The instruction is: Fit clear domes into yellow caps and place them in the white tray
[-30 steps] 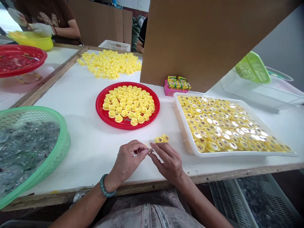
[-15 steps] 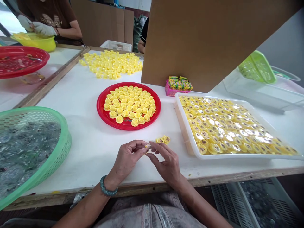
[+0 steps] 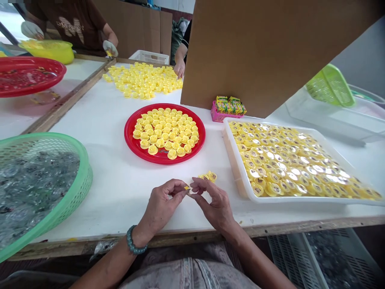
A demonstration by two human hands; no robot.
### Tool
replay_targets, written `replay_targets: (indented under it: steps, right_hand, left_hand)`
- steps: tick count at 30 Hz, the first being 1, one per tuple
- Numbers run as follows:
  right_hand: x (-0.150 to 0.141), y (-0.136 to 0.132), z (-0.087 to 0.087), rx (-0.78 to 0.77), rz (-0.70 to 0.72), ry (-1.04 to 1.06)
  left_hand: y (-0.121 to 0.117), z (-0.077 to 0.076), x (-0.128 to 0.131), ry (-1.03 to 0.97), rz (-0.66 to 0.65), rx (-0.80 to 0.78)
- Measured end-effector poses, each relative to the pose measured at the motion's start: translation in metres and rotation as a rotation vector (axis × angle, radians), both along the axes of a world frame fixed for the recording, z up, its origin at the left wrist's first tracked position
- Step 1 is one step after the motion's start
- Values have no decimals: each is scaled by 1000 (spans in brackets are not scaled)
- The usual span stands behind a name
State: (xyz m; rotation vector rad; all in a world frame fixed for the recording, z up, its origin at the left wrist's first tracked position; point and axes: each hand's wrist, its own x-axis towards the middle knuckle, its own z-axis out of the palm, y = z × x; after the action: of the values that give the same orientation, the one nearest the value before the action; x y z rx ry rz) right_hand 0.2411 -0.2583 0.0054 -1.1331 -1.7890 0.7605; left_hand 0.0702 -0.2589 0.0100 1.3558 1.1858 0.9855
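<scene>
My left hand (image 3: 164, 204) and my right hand (image 3: 212, 204) meet fingertip to fingertip over the white table (image 3: 114, 180), both pinching one small yellow piece (image 3: 187, 187) between them. Just beyond my fingers lie two finished yellow pieces (image 3: 208, 176) on the table. A red plate (image 3: 130, 128) full of plain yellow pieces sits ahead. To the right, a clear tray (image 3: 237, 180) holds several rows of yellow pieces with shiny tops.
A green basket (image 3: 75, 188) of clear plastic bits stands at my left. A big cardboard sheet (image 3: 258, 52) leans behind a pink box (image 3: 218, 116). Loose yellow pieces (image 3: 141, 80) cover the far table, where other people's hands work. A red basket (image 3: 30, 74) sits far left.
My hands have stayed together on the small piece, fingers shifting slightly. Across the table, a person's hand has come down to the loose yellow pieces and a gloved hand has moved right.
</scene>
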Motion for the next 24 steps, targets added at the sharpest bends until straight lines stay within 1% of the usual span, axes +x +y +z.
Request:
replay_targets:
  steps: [3, 7, 10, 13, 16, 21, 24]
  right_hand:
    - [-3, -2, 0, -47, -38, 8]
    - [-6, -2, 0, -185, -20, 169]
    - [-7, -3, 0, -260, 8, 249]
    - [-9, -5, 2, -267, 2, 256]
    - [-11, -6, 5, -263, -13, 248]
    - [-10, -5, 11, -241, -2, 212]
    - [-7, -3, 12, -185, 25, 189]
  left_hand:
    - [-2, -1, 0, -54, 8, -19]
    - [-4, 1, -2, -107, 15, -44]
    - [-4, 4, -3, -254, 28, -116]
    - [-4, 4, -1, -378, 53, -190]
    - [-5, 2, 1, -434, 59, -229]
    - [-6, 1, 3, -491, 52, -200]
    - [-5, 1, 3, -493, 42, -191]
